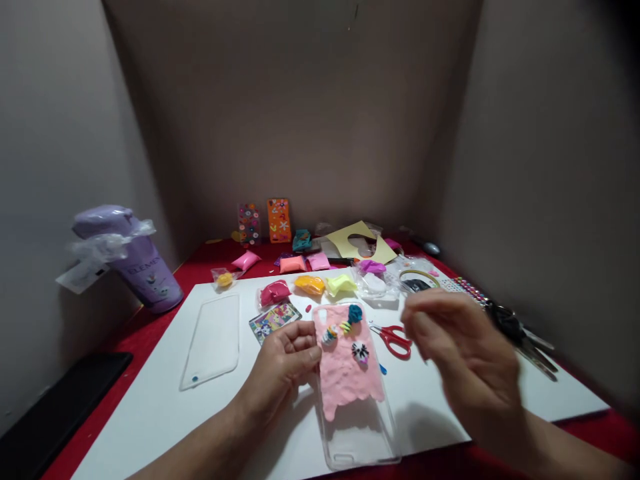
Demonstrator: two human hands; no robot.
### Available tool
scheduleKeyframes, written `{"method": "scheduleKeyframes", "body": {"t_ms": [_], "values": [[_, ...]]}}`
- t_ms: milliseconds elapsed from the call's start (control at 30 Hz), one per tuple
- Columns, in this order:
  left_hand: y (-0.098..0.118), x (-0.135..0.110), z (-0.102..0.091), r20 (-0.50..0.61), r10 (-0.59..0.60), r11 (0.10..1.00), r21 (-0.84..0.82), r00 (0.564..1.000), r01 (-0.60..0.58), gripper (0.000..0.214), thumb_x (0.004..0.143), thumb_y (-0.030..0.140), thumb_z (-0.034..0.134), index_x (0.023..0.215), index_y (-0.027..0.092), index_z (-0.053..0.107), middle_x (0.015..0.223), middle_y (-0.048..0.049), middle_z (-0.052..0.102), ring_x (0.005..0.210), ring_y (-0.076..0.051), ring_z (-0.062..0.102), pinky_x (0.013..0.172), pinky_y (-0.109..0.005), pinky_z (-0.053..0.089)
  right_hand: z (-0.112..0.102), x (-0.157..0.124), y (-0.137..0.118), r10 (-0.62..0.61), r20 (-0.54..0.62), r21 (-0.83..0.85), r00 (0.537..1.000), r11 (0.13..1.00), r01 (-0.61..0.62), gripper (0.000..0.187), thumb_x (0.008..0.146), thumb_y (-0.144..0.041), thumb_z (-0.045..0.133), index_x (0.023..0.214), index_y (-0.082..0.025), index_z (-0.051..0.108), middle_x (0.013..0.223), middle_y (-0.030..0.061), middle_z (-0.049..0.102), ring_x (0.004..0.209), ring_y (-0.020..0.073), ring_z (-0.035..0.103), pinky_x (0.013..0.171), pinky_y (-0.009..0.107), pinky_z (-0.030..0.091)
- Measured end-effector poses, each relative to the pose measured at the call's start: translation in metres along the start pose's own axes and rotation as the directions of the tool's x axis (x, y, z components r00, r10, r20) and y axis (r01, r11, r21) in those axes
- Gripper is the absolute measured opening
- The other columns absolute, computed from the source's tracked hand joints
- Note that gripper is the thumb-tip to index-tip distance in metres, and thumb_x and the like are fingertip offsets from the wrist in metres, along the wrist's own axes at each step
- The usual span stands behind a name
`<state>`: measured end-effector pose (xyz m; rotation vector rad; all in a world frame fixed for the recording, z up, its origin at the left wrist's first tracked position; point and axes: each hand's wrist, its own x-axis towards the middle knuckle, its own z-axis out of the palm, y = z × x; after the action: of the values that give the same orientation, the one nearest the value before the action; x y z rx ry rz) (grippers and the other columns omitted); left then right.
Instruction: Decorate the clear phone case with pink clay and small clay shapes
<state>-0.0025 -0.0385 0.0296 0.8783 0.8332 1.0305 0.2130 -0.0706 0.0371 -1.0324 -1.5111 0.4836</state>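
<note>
Plain grey walls close in around a worktop [137, 340] draped in red, with a white sheet [160, 400] spread over it. Nearest, at the lower centre of the frame, the phone case [350, 387] stands between the two hands, touching only the left one. The left hand [287, 357] pinches its left edge between thumb and fingers. The right hand [465, 360], apart from the case at the lower right, is loosely curled; it is blurred, so I cannot tell whether its fingertips hold anything.

The case's long axis runs up the frame, its top leaning slightly left. The end with the camera cutout points to the far side; the clear, uncovered end points to the bottom edge. Pink clay [345, 380] covers the rest down to a ragged border, with small ornaments near the top.

Just right of the case lie red scissors [397, 342]; left of centre, a bare clear case [213, 340]. Beyond are clay packets [310, 285], then an orange decorated case [279, 220] by the back wall.
</note>
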Motion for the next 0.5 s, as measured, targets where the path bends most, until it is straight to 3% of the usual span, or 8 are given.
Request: {"method": "scheduleKeyframes", "body": {"t_ms": [100, 233, 367, 500], "values": [[0.003, 0.000, 0.000, -0.001, 0.013, 1.000, -0.001, 1.000, -0.013, 0.032, 0.064, 0.018, 0.078, 0.093, 0.012, 0.067, 0.081, -0.0102, 0.071, 0.071, -0.019, 0.066, 0.067, -0.028, 0.050, 0.011, 0.015, 0.013, 0.122, 0.112, -0.009, 0.986, 0.993, -0.121, 0.017, 0.093, -0.037, 0.047, 0.104, -0.025, 0.054, 0.093, 0.0032, 0.057, 0.074, 0.0148, 0.053, 0.065, 0.028, 0.046], [0.005, 0.001, 0.000, -0.005, 0.037, 0.999, -0.005, 0.999, -0.037, 0.032, 0.064, 0.020, 0.078, 0.093, 0.013, 0.067, 0.086, -0.0115, 0.072, 0.075, -0.021, 0.067, 0.071, -0.029, 0.050, 0.013, 0.015, 0.021, 0.340, 0.357, 0.140, 0.870, 0.902, -0.409, 0.029, 0.092, -0.046, 0.047, 0.112, -0.025, 0.054, 0.091, 0.0023, 0.058, 0.058, 0.0085, 0.047, 0.051, 0.023, 0.039], [0.006, 0.001, -0.001, -0.012, 0.045, 0.999, 0.022, 0.999, -0.045, 0.031, 0.066, 0.022, 0.078, 0.094, 0.013, 0.067, 0.090, -0.0121, 0.071, 0.077, -0.021, 0.067, 0.071, -0.029, 0.049, 0.013, 0.014, 0.021, 0.410, 0.539, 0.174, 0.736, 0.801, -0.573, 0.036, 0.088, -0.050, 0.053, 0.108, -0.020, 0.057, 0.070, -0.0016, 0.051, 0.048, 0.0053, 0.038, 0.041, 0.019, 0.027], [0.005, 0.001, 0.000, 0.001, 0.047, 0.998, 0.042, 0.999, -0.047, 0.029, 0.068, 0.022, 0.076, 0.094, 0.013, 0.067, 0.091, -0.0121, 0.071, 0.082, -0.023, 0.066, 0.076, -0.032, 0.049, 0.016, 0.014, 0.020, 0.411, 0.605, 0.252, 0.683, 0.715, -0.653, 0.032, 0.083, -0.050, 0.060, 0.089, -0.019, 0.058, 0.062, -0.0051, 0.044, 0.044, 0.0032, 0.034, 0.039, 0.017, 0.019]]}}
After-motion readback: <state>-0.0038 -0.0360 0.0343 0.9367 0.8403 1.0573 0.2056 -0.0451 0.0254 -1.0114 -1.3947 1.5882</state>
